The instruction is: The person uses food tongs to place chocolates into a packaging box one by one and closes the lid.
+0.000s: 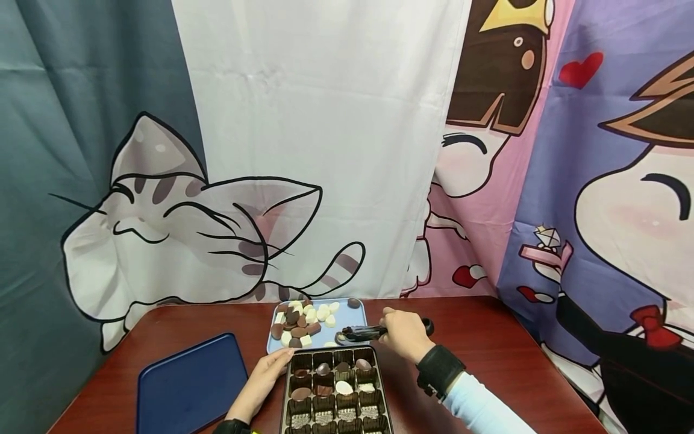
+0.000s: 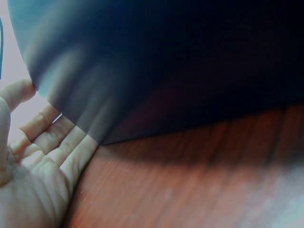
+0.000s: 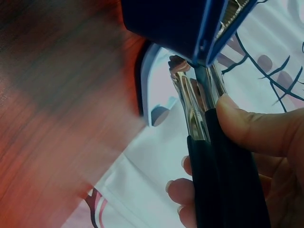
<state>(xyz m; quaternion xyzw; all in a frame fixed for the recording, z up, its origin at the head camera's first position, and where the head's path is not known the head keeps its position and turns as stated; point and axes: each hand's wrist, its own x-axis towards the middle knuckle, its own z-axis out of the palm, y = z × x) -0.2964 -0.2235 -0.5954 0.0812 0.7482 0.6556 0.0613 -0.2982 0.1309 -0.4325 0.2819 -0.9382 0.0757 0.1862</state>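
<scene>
A chocolate box (image 1: 336, 416) with a dark, compartmented insert stands near the front. Brown and white chocolates sit in its far rows; nearer compartments show bare textured bottoms. My left hand (image 1: 262, 380) holds the box at its far-left corner, thumb and fingers (image 2: 57, 137) against the dark side wall. In my right hand (image 1: 406, 334) I grip a pair of tongs (image 3: 216, 156) with black handles and metal ends, pointing left over a light-blue tray (image 1: 352, 319). Loose brown and white chocolates (image 1: 300, 322) crowd that tray's left half. Whether the tong tips pinch anything cannot be told.
A dark blue tray (image 1: 190, 386) lies to the left on the reddish-brown wooden table (image 1: 477, 374). Behind the table hangs a printed cloth (image 1: 325, 120) with cartoon figures. A lone dark chocolate (image 1: 353, 303) rests at the light-blue tray's far-right corner.
</scene>
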